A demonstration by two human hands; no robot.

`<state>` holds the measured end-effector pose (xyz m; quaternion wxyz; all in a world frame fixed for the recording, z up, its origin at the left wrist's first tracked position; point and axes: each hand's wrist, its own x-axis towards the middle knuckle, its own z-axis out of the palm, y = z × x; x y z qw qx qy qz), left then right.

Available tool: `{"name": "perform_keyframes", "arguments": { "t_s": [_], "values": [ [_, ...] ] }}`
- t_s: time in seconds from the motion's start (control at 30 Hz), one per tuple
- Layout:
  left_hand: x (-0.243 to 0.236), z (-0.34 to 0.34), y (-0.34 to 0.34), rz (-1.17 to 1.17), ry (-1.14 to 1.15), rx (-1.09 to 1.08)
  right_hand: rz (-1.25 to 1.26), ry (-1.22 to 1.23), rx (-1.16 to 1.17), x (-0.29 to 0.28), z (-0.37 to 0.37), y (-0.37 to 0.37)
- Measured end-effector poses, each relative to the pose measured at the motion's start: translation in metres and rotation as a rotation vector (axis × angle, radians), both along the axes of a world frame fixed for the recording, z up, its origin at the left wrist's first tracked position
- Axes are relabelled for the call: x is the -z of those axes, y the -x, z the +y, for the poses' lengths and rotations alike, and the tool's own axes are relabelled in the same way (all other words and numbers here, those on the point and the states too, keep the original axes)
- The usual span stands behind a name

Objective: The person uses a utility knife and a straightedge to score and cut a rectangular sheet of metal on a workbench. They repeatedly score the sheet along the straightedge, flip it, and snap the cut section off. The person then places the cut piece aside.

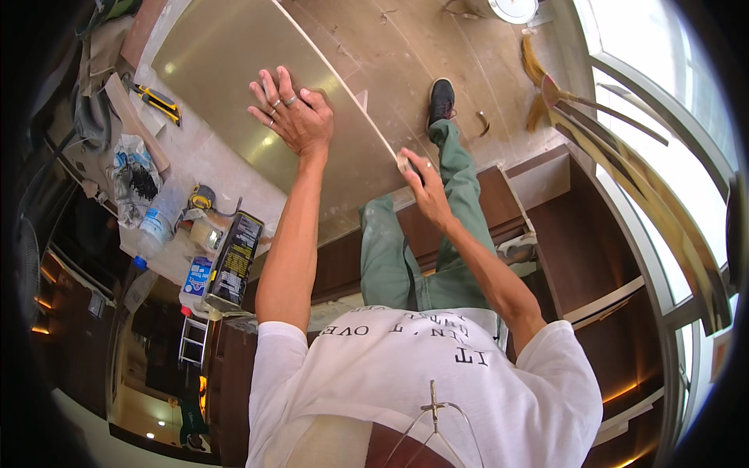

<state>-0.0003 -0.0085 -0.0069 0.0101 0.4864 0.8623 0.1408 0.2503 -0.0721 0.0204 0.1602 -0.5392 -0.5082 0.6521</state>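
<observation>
A large glossy beige panel [226, 70] lies on a cluttered work surface, its pale long edge running diagonally toward me. My left hand [292, 113] rests on its face with fingers spread, rings on some of them. At the panel's right edge, my right hand [425, 187] is closed around a small light-coloured block [402, 162] held against that edge; its exact shape is partly hidden by my fingers. My green-trousered legs are below, one shoe [441, 101] on the floor.
Left: yellow-black knife [156, 101], water bottle [160, 222], tape measure [201, 196], black tin [234, 261], milk-like carton [195, 281]. Right: dark cabinets [577, 226], long strips [655, 203], bristly brushes [534, 62] by windows. Top: white bucket [511, 8]. Another person [191, 421] shows at lower left.
</observation>
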Motion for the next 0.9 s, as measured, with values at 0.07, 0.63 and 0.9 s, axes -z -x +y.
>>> {"name": "perform_keyframes", "arguments": {
  "t_s": [0.07,0.63,0.9],
  "values": [
    [0.001,0.003,-0.003,-0.008,-0.009,0.012,0.013,-0.037,0.031,0.008,0.026,0.024],
    [0.003,0.013,-0.004,-0.018,-0.035,0.031,0.162,-0.275,0.074,0.032,0.102,0.089],
    [-0.004,0.002,-0.003,-0.001,-0.006,0.009,-0.162,0.242,-0.118,-0.017,-0.09,-0.095]
  ]
}}
